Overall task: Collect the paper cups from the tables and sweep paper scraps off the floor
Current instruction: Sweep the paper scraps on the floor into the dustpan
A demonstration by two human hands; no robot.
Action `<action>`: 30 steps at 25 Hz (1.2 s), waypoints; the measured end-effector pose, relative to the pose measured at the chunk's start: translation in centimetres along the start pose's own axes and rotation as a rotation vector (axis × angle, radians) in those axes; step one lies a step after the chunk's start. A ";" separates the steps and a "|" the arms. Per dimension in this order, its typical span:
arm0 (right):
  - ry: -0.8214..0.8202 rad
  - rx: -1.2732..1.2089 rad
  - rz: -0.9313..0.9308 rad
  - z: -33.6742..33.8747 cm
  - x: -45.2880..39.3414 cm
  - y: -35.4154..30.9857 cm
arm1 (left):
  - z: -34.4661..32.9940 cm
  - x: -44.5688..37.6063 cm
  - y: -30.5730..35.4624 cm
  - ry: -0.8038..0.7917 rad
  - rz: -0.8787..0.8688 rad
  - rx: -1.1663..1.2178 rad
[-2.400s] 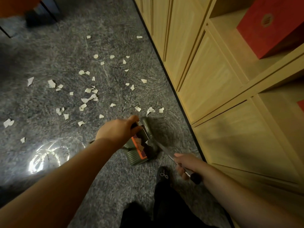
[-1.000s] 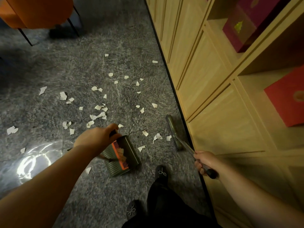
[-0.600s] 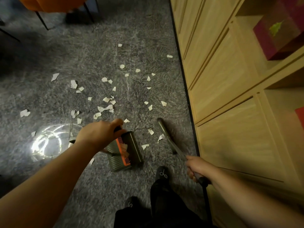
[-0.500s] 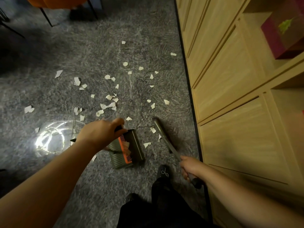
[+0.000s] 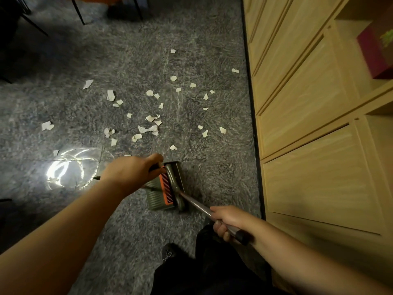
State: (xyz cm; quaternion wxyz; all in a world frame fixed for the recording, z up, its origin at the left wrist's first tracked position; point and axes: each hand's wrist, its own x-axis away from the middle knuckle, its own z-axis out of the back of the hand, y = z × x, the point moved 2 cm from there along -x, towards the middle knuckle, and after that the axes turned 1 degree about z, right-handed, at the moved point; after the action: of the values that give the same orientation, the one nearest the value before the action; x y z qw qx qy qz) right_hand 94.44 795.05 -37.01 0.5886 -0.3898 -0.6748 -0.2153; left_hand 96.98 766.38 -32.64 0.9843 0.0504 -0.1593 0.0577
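Note:
Several white paper scraps [image 5: 148, 129] lie scattered over the grey speckled floor [image 5: 127, 60] ahead of me. My left hand [image 5: 129, 173] grips the handle of a dark green dustpan [image 5: 157, 199] with an orange comb strip, resting on the floor. My right hand [image 5: 228, 221] grips the metal handle of a broom [image 5: 197, 206]. The broom's dark head [image 5: 174, 184] lies across the dustpan's mouth. No paper cups are in view.
A light wooden cabinet wall [image 5: 308, 124] runs along the right, with a dark red box [image 5: 376, 54] on an open shelf. Chair legs [image 5: 78, 11] stand at the far top left. My dark shoe [image 5: 168, 255] and trousers are at the bottom. A bright light reflection [image 5: 68, 169] marks the floor.
The broom head has swept leftward from near the cabinet into the dustpan's mouth, and the few scraps that lay just right of the pan are gone from the floor. My left hand still holds the dustpan.

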 end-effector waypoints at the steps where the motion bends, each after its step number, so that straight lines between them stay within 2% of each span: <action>1: 0.003 -0.003 0.011 -0.2 0.5 0.2 | -0.4 0.9 -0.6 0.002 0.009 0.014; 4: 0.022 -0.010 0.022 -1.1 1.8 1.0 | -1.2 3.7 -3.0 0.024 0.144 0.101; 8: 0.047 -0.022 0.050 -3.8 2.4 2.1 | -2.5 9.9 -6.1 0.136 0.380 0.263; 14: 0.105 0.025 0.113 -10.4 1.6 1.7 | -3.3 20.2 -11.3 0.176 0.609 0.341; 23: 0.101 0.246 0.175 -19.7 -1.2 -2.2 | -4.9 31.0 -18.1 0.261 0.763 0.297; 30: 0.103 0.397 0.182 -24.8 -4.9 -10.3 | -5.7 30.6 -23.1 0.184 0.855 0.275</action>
State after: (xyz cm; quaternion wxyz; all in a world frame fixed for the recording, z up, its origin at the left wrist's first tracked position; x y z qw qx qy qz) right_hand 101.97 768.92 -34.69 0.7044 -0.3142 -0.6350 -0.0436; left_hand 130.54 747.17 -30.08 0.8662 0.1049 -0.0686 0.4836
